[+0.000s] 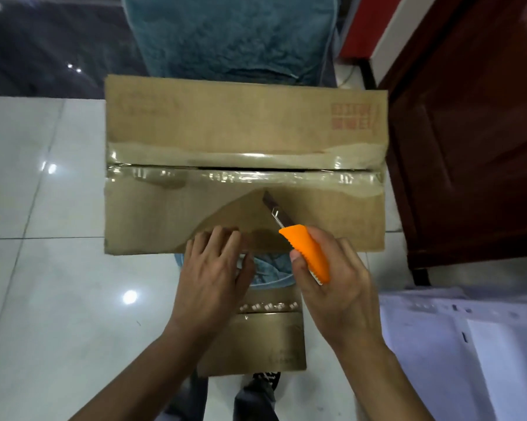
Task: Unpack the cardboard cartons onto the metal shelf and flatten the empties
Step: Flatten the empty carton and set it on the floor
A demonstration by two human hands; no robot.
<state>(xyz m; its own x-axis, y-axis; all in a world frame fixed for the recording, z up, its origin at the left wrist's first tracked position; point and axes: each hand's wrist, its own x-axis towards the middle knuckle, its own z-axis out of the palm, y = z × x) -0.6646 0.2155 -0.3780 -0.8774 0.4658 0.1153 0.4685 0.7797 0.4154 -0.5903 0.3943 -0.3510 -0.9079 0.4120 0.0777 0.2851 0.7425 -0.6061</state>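
A large cardboard carton [244,117] lies in front of me, its top flaps sealed with clear tape [165,174]; a dark slit runs along the middle seam. My right hand [332,281] grips an orange utility knife [307,250], whose metal blade points up-left over the near flap, short of the seam. My left hand [216,262] rests with straight fingers on the carton's near edge. A smaller taped carton [256,338] lies lower down, between my arms.
White glossy floor tiles [43,268] spread to the left. A dark red wooden cabinet [468,147] stands at the right, and a teal fabric-covered object [231,34] behind the carton. White perforated metal panels [468,344] lie at lower right. My shoe [265,381] shows below.
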